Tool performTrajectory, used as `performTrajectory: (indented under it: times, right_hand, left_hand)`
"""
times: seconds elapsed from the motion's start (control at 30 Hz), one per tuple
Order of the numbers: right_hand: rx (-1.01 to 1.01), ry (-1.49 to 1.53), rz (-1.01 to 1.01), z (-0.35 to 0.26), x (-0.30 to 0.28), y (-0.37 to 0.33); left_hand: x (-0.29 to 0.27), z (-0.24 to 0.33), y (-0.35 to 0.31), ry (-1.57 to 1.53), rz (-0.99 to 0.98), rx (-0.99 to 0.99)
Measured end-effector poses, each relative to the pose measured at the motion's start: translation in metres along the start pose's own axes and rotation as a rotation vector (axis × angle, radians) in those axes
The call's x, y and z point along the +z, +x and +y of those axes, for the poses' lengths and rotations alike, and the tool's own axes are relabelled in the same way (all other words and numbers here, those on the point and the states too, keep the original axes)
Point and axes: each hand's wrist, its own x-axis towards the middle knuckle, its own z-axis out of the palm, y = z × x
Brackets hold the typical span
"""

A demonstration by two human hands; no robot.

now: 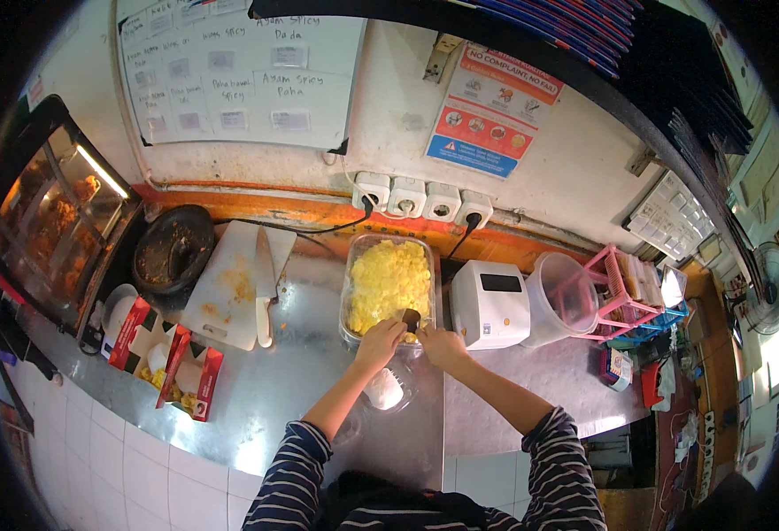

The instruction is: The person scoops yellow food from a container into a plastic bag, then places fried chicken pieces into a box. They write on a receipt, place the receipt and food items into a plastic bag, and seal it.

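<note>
A clear tray [345,305] full of lumpy yellow food [391,276] rests on the metal counter in front of me. Both hands meet over its near edge. My left hand [380,344] is closed, its fingertips at a small dark flat piece [412,318] just above the food. My right hand [443,348] is closed too, close beside that piece; whatever lies in its fingers is hidden. Below my hands, between my forearms, sits a clear plastic container [404,396] with something white [384,388] in it.
A cutting board [221,296] with a knife [264,310], a dark stone mortar [173,252] and red food boxes [177,372] stand left, beside a lit display case [62,221]. Rightward are a white printer-like machine [490,305], a clear bucket [558,301] and a pink rack [620,292]. Sockets [407,196] line the wall.
</note>
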Motion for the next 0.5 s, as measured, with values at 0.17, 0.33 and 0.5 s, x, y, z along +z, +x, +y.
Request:
performTrajectory:
  times: [0.17,0.33,0.5]
  right_hand:
    - [-0.215,0.073,-0.072,0.005,0.008,0.013]
    - [-0.028,0.693,0.126,0.004,0.016,0.021]
    - [0.456,1.565,0.19,-0.026,0.031,0.016]
  left_hand:
    - [0.001,-0.01,-0.013,0.405,0.055,0.014]
    - [0.003,-0.021,-0.022,0.401,-0.233,-0.095]
    - [-0.002,-0.019,-0.019,0.31,-0.312,-0.178]
